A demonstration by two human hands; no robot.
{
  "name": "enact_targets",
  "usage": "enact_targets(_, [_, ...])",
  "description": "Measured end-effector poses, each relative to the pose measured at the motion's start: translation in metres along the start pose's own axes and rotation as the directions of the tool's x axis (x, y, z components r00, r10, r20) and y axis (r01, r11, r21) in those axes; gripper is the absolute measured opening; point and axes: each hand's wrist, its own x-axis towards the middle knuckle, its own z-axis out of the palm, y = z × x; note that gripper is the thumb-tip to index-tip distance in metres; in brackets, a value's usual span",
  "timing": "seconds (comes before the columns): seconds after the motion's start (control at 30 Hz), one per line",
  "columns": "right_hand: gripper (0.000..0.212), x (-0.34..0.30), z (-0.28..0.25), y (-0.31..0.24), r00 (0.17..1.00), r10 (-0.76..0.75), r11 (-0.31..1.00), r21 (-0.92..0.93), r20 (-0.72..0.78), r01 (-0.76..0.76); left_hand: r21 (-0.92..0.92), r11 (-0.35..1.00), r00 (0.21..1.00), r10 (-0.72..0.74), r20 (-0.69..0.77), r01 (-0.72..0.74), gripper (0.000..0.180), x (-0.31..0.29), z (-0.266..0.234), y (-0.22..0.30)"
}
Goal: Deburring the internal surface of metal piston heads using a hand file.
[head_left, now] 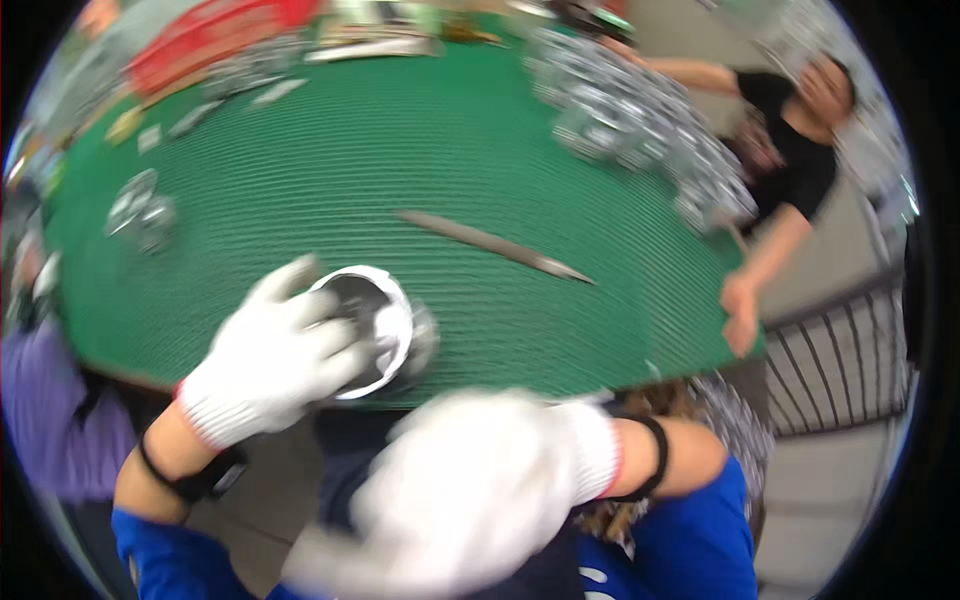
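A white knitted glove covers my left hand (285, 355), which grips the left side of a round metal cup (402, 325) with a bright rim and a dark inside. Its fingers reach over the rim into the opening. The cup is at the near edge of the green table, and another shiny piece (425, 338) shows partly behind it. My right hand (470, 490), gloved too, is in front of my body below the table edge. Motion smears its fingers, so what it holds cannot be made out. Beyond the cup lies a long grey file-like tool (490, 243) with a pointed end.
The green ribbed table (330, 160) bears many shiny metal parts (640, 130) at far right and a few clear or shiny pieces (142, 212) at left. A red crate (215, 45) stands at the back. One person (800, 150) is at right; a purple sleeve (60, 410) shows at left.
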Motion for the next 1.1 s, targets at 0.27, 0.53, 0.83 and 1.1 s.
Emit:
enact_targets(0.27, [0.034,-0.131,-0.047,0.009,0.766,0.532,0.798,-0.518,0.362,-0.309,0.118,0.700,0.708,-0.682,-0.181,0.704,0.039,-0.151,-0.031,-0.053])
enact_targets(0.53, [0.031,-0.135,-0.027,0.009,0.731,0.599,0.733,-0.591,0.328,-0.336,0.266,0.068,0.159,-0.928,-0.337,0.962,0.051,-0.222,-0.023,-0.134])
enact_targets(0.83, [0.032,-0.135,-0.119,0.046,0.587,0.809,0.451,-0.610,-0.029,-0.651,-0.307,0.735,0.745,-0.658,-0.108,0.605,0.048,-0.084,0.020,-0.002])
enact_targets(1.1, [0.053,-0.268,-0.327,0.125,0.302,0.812,-0.079,-0.607,-0.499,-0.791,-0.380,0.614,0.580,-0.786,-0.214,0.692,0.041,-0.072,0.083,0.017])
